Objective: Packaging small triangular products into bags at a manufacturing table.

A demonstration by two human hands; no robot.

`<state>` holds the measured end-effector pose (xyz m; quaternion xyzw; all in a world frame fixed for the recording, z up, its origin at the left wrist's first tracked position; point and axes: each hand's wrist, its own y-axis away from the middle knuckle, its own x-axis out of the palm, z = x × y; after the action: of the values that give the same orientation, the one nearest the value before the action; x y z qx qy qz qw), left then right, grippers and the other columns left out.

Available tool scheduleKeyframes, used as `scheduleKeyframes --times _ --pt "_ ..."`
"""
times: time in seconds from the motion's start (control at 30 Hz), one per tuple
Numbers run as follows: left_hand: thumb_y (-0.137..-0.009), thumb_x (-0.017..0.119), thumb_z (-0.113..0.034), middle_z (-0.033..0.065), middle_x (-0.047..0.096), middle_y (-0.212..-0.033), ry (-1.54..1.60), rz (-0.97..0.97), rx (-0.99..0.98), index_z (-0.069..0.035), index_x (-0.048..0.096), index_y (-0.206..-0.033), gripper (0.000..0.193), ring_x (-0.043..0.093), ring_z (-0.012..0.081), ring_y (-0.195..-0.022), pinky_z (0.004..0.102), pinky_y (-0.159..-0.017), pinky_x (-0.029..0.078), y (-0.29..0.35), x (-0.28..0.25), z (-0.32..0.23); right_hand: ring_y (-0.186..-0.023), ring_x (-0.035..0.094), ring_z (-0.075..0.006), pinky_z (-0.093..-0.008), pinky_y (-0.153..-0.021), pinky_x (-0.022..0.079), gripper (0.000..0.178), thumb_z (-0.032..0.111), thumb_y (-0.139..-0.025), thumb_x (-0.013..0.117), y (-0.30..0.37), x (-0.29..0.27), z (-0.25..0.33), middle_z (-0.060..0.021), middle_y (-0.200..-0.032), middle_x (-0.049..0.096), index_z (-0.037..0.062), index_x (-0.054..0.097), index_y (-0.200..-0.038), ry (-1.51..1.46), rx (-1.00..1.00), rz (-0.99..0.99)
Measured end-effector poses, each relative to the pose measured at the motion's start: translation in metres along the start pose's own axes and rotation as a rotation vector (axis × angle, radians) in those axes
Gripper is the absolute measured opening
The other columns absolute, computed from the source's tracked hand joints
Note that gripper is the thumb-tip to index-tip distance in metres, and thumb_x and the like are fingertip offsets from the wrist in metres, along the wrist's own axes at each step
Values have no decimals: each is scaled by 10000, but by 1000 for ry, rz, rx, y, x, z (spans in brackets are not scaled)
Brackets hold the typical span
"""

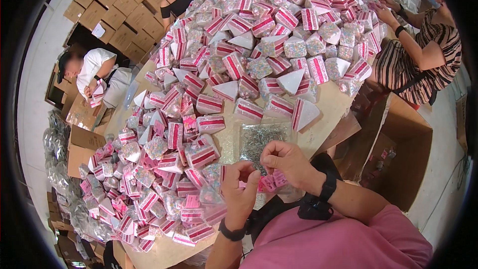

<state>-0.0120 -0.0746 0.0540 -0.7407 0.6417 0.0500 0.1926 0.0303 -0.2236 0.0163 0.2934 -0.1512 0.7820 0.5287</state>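
Note:
My left hand [240, 188] and my right hand [290, 166] are close together at the table's near edge. Thumb and fingers are pinched on each; what they hold, if anything, is too small or hidden to name. Just beyond the right hand is a shallow clear tray [241, 142] full of small silvery metal pieces [261, 142]. Several pink printed tags [271, 182] lie below my fingers, partly hidden by them. Left of my left hand, a heap of cake-slice-shaped pieces [201, 157] in pink, white and glittery speckles comes right up to the wrist.
A larger pile of the same cake slices [259, 67] covers the table [326, 104] ahead. An open cardboard box [406, 144] stands at the right. People sit at the right [423, 55], left [99, 72] and far side [184, 0]. Stacked cartons [117, 7] line the back left.

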Motion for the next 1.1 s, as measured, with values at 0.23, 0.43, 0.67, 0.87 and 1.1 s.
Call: scheduleKeyframes --times 0.23,0.43,0.67,0.87,1.1 --pt "-879 619 -81 1 532 -701 -132 -34 118 -14 575 -809 106 464 68 -626 220 -563 386 -2 -10 -3 -839 561 -101 -246 -762 460 118 115 -905 593 2 12 13 -39 -909 602 7 588 -950 41 -48 -37" --pt "-831 630 -43 15 540 -722 -267 -44 149 -18 568 -815 69 474 94 -633 229 -581 387 5 -7 -12 -845 595 -107 -244 -753 488 119 125 -916 580 7 16 8 -46 -919 632 7 593 -930 7 159 26" --pt "-742 651 -151 148 574 -1165 167 465 -88 -15 591 -1100 387 551 265 -1092 363 -916 433 -14 -30 -16 -615 600 -106 -221 -509 473 168 190 -927 585 16 13 13 -32 -749 620 37 603 -860 12 366 200" --pt "-784 659 -242 134 610 -1053 -156 507 136 -16 617 -1048 350 575 246 -988 342 -869 429 -13 -37 -15 -616 619 -145 -240 -548 487 164 182 -916 600 18 5 12 -76 -762 648 25 599 -869 -47 431 224" --pt "-816 640 -23 77 609 -748 -417 371 86 -3 612 -824 35 568 170 -650 274 -594 438 2 -28 -13 -652 613 -116 -220 -555 467 121 160 -916 574 23 9 23 -62 -753 634 40 565 -927 304 389 189"
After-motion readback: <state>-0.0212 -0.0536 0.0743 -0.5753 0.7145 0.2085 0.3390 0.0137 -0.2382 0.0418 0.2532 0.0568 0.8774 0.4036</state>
